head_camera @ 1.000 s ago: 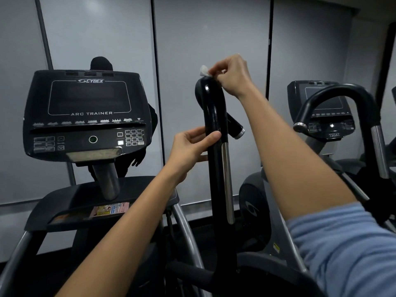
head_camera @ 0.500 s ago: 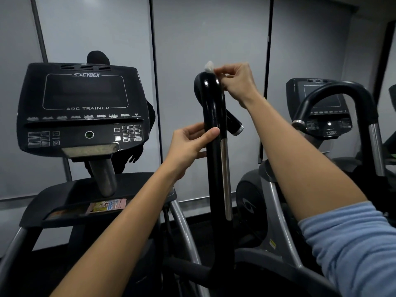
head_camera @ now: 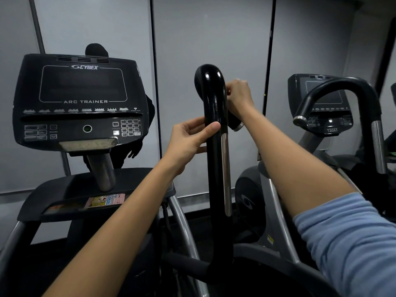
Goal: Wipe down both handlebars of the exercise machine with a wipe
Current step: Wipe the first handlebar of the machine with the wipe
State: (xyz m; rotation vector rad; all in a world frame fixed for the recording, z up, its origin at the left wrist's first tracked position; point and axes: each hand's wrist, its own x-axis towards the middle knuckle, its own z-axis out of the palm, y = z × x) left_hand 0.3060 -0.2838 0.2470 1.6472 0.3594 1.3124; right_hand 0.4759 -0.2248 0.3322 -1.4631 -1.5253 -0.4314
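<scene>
Where hands grip: upright handlebar (head_camera: pixel 215 146), top hooked away.

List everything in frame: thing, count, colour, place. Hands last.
handlebar: 1, glossy black with a silver strip, upright at centre, hooked top
console: 1, black, reads CYBEX ARC TRAINER, left, on a grey post
tray: 1, black, below the console
leaflet: 1, pink and blue, lying in the tray
second machine: 1, black and grey, right, with its own console and curved handlebar
wall panels: grey, behind, split by dark vertical strips
wipe: not clearly visible; probably hidden in the right hand behind the handlebar
left hand: holds the handlebar mid-height, thumb across its front
right hand: fingers curled against the right side of the handlebar, just below the bend
sleeve: 1, light blue, right arm, bottom right
</scene>
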